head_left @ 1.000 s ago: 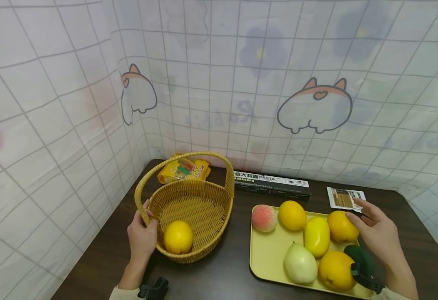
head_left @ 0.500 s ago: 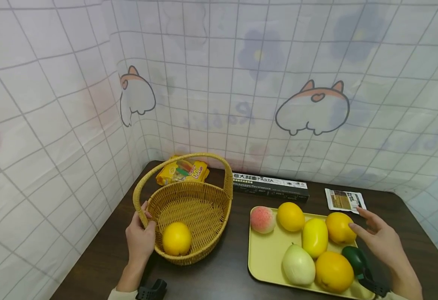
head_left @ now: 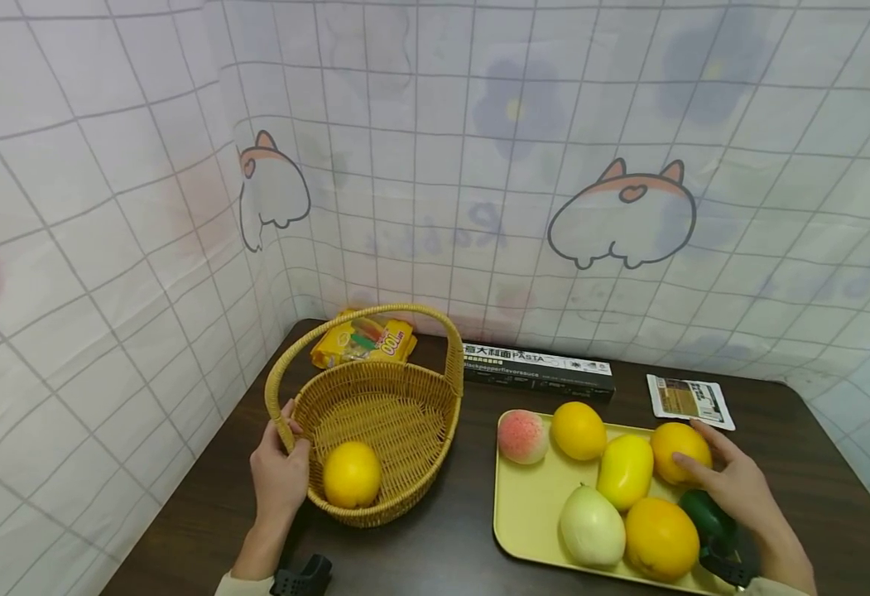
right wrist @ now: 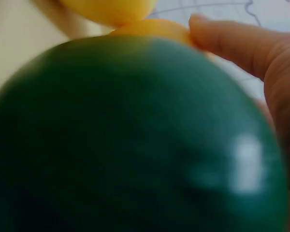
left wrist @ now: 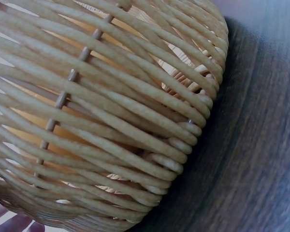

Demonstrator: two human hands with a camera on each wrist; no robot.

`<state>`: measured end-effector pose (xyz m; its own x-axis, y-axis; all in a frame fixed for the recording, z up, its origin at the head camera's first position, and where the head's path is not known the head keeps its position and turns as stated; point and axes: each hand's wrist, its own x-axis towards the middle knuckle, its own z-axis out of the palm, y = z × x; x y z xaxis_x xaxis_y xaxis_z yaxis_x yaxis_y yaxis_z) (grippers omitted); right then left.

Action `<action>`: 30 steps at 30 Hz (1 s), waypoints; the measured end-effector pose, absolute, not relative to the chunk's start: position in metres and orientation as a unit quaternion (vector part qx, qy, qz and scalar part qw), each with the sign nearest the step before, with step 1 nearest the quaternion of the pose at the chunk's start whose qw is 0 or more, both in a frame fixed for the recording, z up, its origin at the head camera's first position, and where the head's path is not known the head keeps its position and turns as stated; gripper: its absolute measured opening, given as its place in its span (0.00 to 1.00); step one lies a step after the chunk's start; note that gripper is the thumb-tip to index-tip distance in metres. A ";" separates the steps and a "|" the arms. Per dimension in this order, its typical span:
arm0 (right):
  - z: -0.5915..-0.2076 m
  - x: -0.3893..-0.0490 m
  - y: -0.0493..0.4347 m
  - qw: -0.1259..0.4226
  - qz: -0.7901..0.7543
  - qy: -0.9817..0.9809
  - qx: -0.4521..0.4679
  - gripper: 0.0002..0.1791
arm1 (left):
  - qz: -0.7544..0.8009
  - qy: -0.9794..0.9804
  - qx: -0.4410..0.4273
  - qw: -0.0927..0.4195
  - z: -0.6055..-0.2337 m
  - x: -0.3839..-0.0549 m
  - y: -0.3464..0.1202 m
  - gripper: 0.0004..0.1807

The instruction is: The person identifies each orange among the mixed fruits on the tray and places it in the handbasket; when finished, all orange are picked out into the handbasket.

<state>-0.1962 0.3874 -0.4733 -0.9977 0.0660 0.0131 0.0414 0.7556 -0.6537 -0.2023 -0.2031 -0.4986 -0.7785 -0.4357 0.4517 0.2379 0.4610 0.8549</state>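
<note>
My left hand grips the wicker basket on its left side, where the arched handle meets the rim. One orange lies inside the basket. In the left wrist view the woven wall fills most of the picture, with fingertips at the lower left corner. My right hand holds another orange at the tray's far right corner, thumb on the near side and fingers behind. A dark green fruit blocks much of the right wrist view; the thumb shows against the orange beyond it.
On the yellow tray lie a peach, another orange, a yellow mango, a pale pear and a large orange. Behind are a pasta box, a yellow packet and a sachet.
My right hand has moved in from the right of the orange, and its thumb and fingers have closed around it. The left hand keeps its grip on the basket.
</note>
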 end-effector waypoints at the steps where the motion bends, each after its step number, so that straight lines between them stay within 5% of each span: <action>1: -0.475 -0.197 0.387 0.013 0.347 -0.937 -0.028 0.45 | -0.516 -0.790 0.062 0.326 -0.498 -0.202 -0.203 0.05; 16: -0.481 -0.202 0.388 -0.005 0.339 -0.941 -0.019 0.55 | -0.507 -0.796 0.068 0.322 -0.497 -0.201 -0.203 0.04; 30: -0.472 -0.199 0.383 0.035 0.322 -0.944 -0.061 0.57 | -0.513 -0.793 0.070 0.320 -0.497 -0.201 -0.203 0.06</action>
<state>-0.1988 0.3832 -0.4721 -0.9901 0.1374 0.0276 0.0919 0.7854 -0.6121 -0.2014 -0.2034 -0.4971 -0.7849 -0.4398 0.4366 0.2174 0.4644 0.8586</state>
